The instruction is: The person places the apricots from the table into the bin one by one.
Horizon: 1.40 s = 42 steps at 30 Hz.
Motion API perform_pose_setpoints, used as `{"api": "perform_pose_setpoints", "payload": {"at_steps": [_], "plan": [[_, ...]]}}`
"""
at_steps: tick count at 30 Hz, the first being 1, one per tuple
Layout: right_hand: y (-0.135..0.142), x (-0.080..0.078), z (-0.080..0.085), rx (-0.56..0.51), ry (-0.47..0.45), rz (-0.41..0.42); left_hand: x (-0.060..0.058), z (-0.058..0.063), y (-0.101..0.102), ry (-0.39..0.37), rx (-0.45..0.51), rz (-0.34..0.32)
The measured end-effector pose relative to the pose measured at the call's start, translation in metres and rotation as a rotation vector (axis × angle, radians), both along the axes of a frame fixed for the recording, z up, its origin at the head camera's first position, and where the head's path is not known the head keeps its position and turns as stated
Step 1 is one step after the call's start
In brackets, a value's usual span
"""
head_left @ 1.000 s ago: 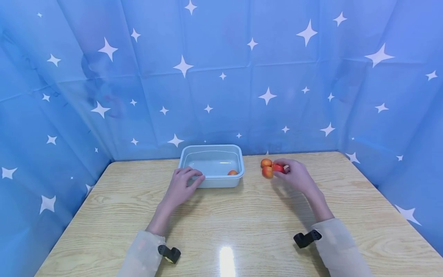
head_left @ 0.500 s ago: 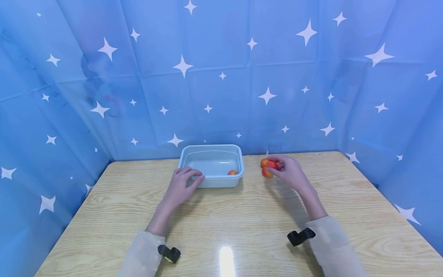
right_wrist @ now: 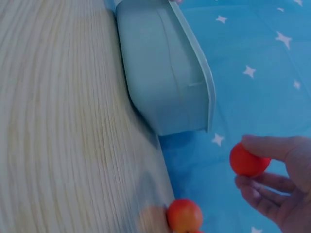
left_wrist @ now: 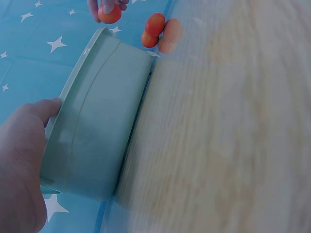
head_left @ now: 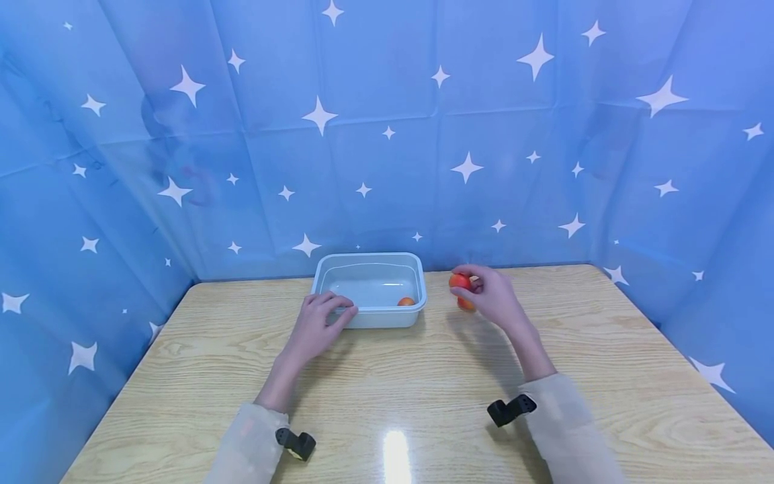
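My right hand (head_left: 494, 296) pinches a small round red-orange fruit (right_wrist: 247, 160) between thumb and fingers, raised above the table at the back, right of the tub. Below it, two similar fruits (left_wrist: 155, 24) stay on the table; the head view shows one lower fruit (head_left: 466, 304) partly behind the hand. My left hand (head_left: 317, 324) grips the rim of a pale blue-green plastic tub (head_left: 383, 319) at its front left corner, fingers over the edge. One fruit (head_left: 406, 302) lies inside, at the tub's front right.
The tub stands near the far edge of a wood-grain table (head_left: 387, 383). A blue curtain (head_left: 387, 168) with white stars hangs behind the table and along both sides. Black wrist cameras (head_left: 511, 409) sit on both sleeves.
My right hand has lifted one fruit off the group and carried it left and up, over the other fruits. The left hand and the tub have stayed in place.
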State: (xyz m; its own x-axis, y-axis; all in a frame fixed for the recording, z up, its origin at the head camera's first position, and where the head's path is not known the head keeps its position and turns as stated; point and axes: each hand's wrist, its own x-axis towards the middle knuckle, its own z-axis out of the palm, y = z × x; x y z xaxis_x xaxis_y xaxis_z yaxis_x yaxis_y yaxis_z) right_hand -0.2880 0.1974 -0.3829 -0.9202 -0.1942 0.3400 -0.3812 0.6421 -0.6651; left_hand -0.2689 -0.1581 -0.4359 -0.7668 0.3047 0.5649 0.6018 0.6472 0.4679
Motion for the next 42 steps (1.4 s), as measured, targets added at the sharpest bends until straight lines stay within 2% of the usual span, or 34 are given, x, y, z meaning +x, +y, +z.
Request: {"api": "perform_pose_setpoints", "payload": {"at_steps": [11,19,32,42], "plan": [[-0.018,-0.001,0.003,-0.055,-0.028,0.014,0.0,0.0,0.0,-0.003,0.001,0.0],[-0.033,-0.002,0.002,-0.069,0.016,0.038,0.0,0.0,0.0,-0.001,-0.002,0.001],[-0.058,-0.001,0.002,-0.144,-0.001,0.081,0.0,0.001,0.0,-0.007,-0.002,0.002],[-0.076,-0.001,0.001,-0.157,-0.026,0.121,0.0,0.001,0.0,-0.004,0.005,-0.001]]}}
